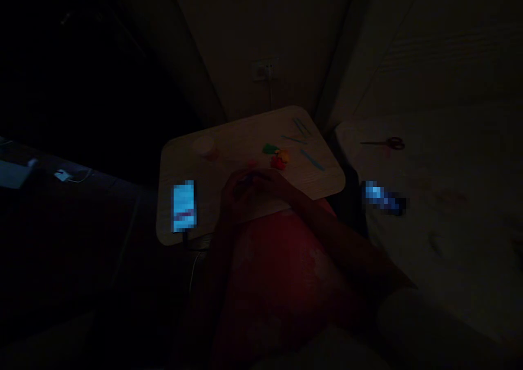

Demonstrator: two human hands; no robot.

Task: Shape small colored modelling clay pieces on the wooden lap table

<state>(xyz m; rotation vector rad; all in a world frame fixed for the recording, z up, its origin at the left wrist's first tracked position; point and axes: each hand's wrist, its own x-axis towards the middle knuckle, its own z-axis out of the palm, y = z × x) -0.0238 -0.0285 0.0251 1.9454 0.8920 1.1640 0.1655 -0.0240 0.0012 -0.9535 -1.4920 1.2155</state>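
The view is very dark. Over the near edge of a small wooden table (229, 133), my left hand (233, 191) and my right hand (273, 181) come together with bent fingers. Between them shows a small dark blue lump (247, 179), perhaps modelling clay, mostly hidden by the fingers. Just beyond my right hand lie a green piece (269, 149), an orange piece (282, 155) and a red piece (278, 163), close together. A faint pink piece (252, 163) is near my fingertips. Farther right rests a flat blue tool (312, 160).
Several thin sticks (300, 127) lie at the table's far right. A pale tub (203, 145) stands at the back left, and a lit phone (183, 206) lies front left. On the pale surface to the right are scissors (394, 143) and a blurred glowing object (382, 196).
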